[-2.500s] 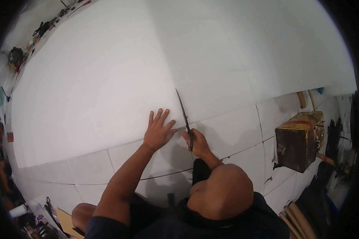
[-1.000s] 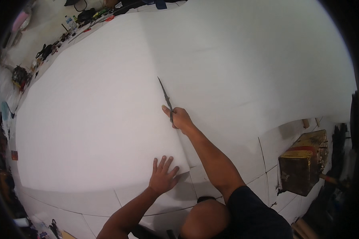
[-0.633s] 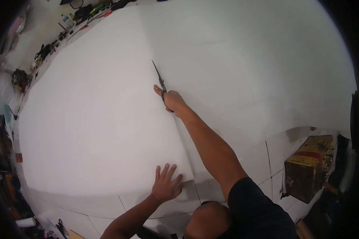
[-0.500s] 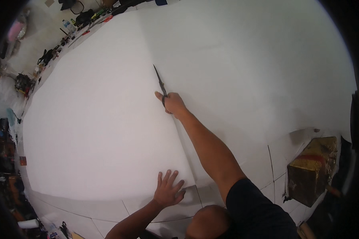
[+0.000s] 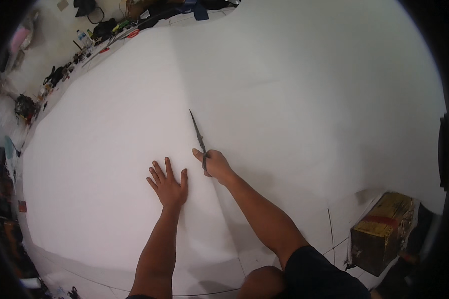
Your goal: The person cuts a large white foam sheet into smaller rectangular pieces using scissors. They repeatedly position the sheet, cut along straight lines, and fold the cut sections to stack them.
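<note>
A large white sheet [image 5: 100,129] is spread over the tiled floor, with a cut edge or fold running up its middle. Flat on the left part of it rests my left hand [image 5: 169,187], fingers spread, holding nothing. My right hand [image 5: 217,165] is closed round the handles of dark scissors [image 5: 198,134] at that line. The scissor blades point away from me and look nearly closed. More white material [image 5: 294,109] stretches off to the right, and whether it joins the left part beyond the blades is hard to tell.
A worn yellow-brown box [image 5: 379,231] stands on the floor at the lower right. Along the far left wall lie bottles, cables and tools, including red-handled scissors [image 5: 133,33]. A dark blue item [image 5: 200,11] sits at the far edge. My knee [image 5: 263,283] shows at the bottom.
My left hand has moved forward from the sheet's near edge onto its middle. In the picture, my right hand and the scissors sit lower, as the whole view has shifted too.
</note>
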Tool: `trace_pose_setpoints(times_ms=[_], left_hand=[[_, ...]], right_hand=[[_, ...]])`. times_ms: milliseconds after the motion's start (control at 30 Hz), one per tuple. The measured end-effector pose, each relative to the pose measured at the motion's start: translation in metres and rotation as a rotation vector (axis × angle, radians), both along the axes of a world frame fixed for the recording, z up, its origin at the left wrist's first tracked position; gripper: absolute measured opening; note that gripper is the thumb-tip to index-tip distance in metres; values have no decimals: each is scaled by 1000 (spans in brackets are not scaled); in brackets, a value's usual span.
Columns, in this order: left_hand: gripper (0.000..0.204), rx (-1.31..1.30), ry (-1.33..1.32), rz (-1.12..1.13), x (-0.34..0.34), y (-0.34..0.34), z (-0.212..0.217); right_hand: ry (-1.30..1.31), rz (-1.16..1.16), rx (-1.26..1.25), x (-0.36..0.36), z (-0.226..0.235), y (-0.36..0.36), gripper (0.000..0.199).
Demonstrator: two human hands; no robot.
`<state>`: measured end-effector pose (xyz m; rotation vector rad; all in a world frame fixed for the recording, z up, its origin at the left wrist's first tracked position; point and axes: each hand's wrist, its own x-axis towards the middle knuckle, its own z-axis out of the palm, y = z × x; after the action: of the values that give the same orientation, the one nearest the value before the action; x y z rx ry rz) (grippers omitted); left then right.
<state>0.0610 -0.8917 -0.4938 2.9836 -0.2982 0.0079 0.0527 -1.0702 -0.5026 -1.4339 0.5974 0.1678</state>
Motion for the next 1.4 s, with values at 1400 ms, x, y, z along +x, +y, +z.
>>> trace_pose_setpoints(times_ms=[1400], left_hand=[[67, -33, -45, 37, 337, -119, 7]], right_hand=[[192, -16, -270, 210, 39, -70, 65]])
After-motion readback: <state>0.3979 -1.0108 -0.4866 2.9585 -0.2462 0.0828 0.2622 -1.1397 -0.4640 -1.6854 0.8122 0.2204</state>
